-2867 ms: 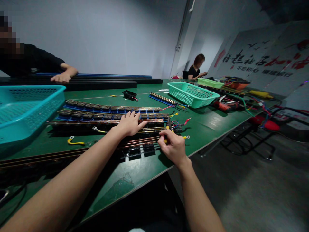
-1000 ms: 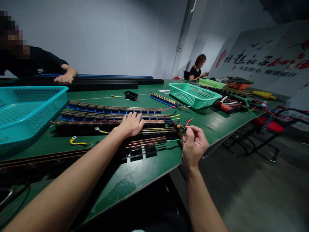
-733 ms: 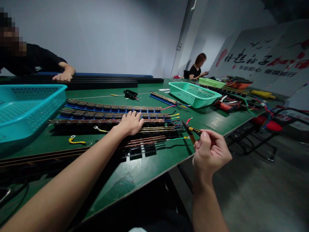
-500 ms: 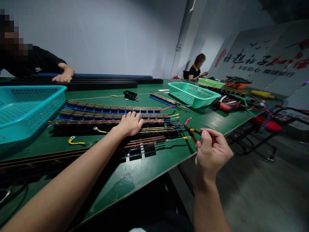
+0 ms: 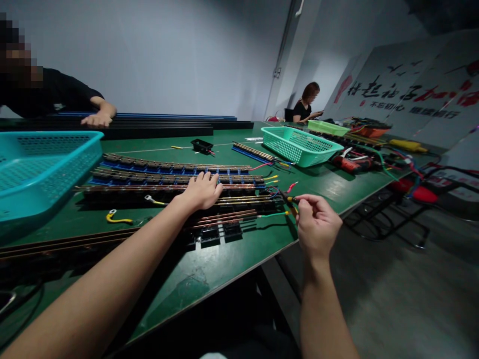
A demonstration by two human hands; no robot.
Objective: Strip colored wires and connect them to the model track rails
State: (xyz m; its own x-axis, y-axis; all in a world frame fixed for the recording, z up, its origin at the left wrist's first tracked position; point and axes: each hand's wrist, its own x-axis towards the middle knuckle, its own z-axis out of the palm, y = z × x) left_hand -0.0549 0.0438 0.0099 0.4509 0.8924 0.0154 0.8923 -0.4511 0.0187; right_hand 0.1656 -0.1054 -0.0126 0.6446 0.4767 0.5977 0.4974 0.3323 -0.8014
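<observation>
Green table (image 5: 331,188), grey wall (image 5: 168,65) behind. Blk strips (image 5: 245,201) w/ shiny brass- & copper-coloured rods lie nr its edge; L hand (image 5: 204,192) flat on them, fingers slightly apart. R hand (image 5: 318,224) clamped on yellow-and-blk pliers (image 5: 290,199), tips nr strips' wired end.

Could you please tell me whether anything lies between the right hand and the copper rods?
Yes: the green wire lies between the copper rods and the right hand, whose pliers are near its outer end.

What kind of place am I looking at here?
Probably a small assembly workshop: metal rods with wires, plastic baskets, and pliers in the right hand.
</observation>
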